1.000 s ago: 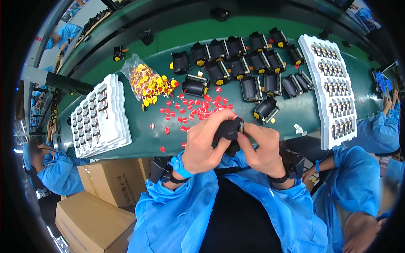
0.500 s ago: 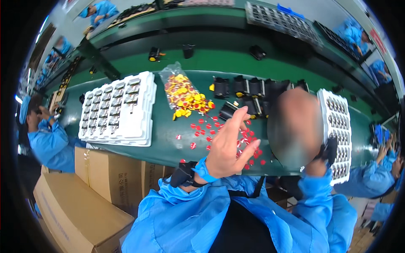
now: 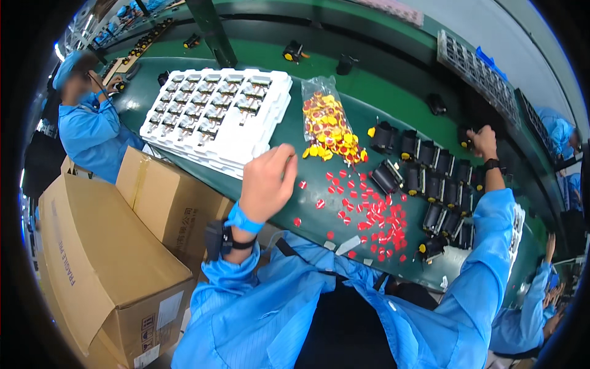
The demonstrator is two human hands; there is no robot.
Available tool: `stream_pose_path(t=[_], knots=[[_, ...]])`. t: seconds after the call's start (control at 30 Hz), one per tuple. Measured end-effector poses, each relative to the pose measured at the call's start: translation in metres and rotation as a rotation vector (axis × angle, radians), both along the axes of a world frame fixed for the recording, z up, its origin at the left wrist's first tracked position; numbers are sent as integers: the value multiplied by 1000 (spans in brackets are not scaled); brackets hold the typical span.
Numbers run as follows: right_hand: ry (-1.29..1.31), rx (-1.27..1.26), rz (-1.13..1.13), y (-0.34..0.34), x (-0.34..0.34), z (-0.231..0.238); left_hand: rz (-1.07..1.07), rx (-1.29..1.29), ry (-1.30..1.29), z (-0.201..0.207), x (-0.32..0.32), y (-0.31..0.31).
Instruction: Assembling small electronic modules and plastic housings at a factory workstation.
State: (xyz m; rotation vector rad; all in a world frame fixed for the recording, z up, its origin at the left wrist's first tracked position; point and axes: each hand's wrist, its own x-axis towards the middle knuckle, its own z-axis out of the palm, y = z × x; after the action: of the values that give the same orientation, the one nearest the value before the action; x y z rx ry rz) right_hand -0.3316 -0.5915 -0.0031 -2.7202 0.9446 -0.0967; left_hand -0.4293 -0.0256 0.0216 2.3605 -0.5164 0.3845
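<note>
My left hand [image 3: 267, 184] is raised beside the near right corner of a stack of white trays [image 3: 243, 132], its thumb and fingers drawn together. Whether something small lies between them is hidden. At the end of my outstretched right arm, my right hand [image 3: 484, 141] has its fingers closed on a black cylindrical part [image 3: 465, 138] toward the far side of the bench. Metal-and-circuit parts [image 3: 209, 123] fill most of the top tray. Red discs [image 3: 375, 215] lie scattered between my arms. Several black cylindrical housings [image 3: 435, 184] stand in rows nearer me than my right hand.
An open plastic bag [image 3: 326, 114] spills yellow and red round pieces onto the green bench [image 3: 307, 240]. Cardboard boxes [image 3: 117, 246] stand to my left. A green conveyor [image 3: 387, 92] with scattered black parts runs beyond the bench. Co-workers in blue sit at both sides.
My left hand has moved from above the red discs to beside the white trays, and its spread fingers have closed. My right hand, blurred before, now reaches far right. The view has turned.
</note>
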Motion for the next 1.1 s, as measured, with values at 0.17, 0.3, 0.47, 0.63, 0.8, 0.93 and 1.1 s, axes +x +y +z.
stream_pose_path(t=[0.17,0.3,0.47,0.63,0.8,0.93,1.1], knots=[[-423,-21,321,36,-64,57,-61,368,71,-38,41,-36],[-643,220,673,169,-182,105,59,489,92,-68,55,-31],[-641,260,750,225,-277,92,-119,-116,295,-47,44,-18],[-517,621,589,245,-276,47,-164,-237,268,-19,12,-39],[-641,1012,524,282,-243,23,-523,-192,121,10,-34,-73],[-307,1709,320,287,-235,21,-806,-63,-60,10,-44,-90],[-509,2109,183,286,-248,3,-631,-433,236,2,-60,-109]])
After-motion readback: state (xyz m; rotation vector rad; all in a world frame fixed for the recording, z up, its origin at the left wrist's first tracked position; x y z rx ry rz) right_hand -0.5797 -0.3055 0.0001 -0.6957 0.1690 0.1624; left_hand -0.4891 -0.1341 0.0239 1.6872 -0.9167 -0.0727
